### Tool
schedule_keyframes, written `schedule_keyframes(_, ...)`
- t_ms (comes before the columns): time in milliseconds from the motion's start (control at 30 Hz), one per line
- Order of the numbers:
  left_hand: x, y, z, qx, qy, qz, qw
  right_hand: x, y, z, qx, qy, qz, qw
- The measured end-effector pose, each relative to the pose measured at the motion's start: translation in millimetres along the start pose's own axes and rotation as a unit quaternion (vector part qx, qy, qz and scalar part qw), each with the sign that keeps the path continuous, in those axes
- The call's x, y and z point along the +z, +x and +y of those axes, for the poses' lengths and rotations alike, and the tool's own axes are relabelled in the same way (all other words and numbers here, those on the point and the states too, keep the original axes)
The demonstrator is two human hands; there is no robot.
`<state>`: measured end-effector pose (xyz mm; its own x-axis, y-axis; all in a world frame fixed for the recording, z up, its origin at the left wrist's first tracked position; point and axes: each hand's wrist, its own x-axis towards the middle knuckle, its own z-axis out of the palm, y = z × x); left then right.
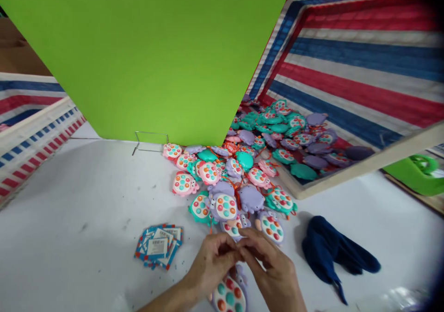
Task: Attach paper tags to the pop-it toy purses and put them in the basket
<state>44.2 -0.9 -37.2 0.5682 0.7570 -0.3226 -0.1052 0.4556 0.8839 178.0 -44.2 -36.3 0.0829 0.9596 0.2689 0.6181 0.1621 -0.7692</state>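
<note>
My left hand and my right hand meet at the fingertips, both pinched closed. Whatever is between them is too small or hidden to make out. Just below and partly behind the fingers lies a purple animal-shaped pop toy with coloured round buttons on a white face. Directly beyond my hands, a heap of similar toys in pink, teal and purple with orange cords spreads over the table; a purple toy lies on top. Left of my left hand sits a loose stack of blue-edged cards with barcodes.
A striped bin at the right holds many more toys. Near its front lies a dark blue cloth. A green board stands at the back behind a wire stand. A striped basket borders the left side.
</note>
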Motion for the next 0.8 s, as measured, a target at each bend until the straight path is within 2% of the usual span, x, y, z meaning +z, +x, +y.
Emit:
schedule_keyframes(100,-2,2,-8,-0.004,-0.021,0.02,1.0,8,-3,5,0.041,0.077,0.02,0.996)
schedule_keyframes(200,-7,2,-10,0.005,-0.021,0.053,0.998,14,-9,9,0.113,0.128,0.047,0.984)
schedule_keyframes(333,-11,0,-8,0.014,-0.011,0.052,0.998,19,-14,6,0.187,0.19,0.044,0.963)
schedule_keyframes(500,-11,-2,-9,0.012,0.037,0.041,0.998,26,-11,-4,0.226,0.323,0.009,0.919)
schedule_keyframes(600,-11,-4,-8,0.015,0.071,0.034,0.997,29,-8,-8,0.247,0.367,-0.012,0.897)
schedule_keyframes(700,-12,-5,-7,0.006,0.098,0.033,0.995,29,-7,-11,0.248,0.369,-0.036,0.895)
schedule_keyframes(800,-13,-7,-5,0.0,0.104,0.047,0.993,27,-10,-12,0.247,0.362,-0.03,0.898)
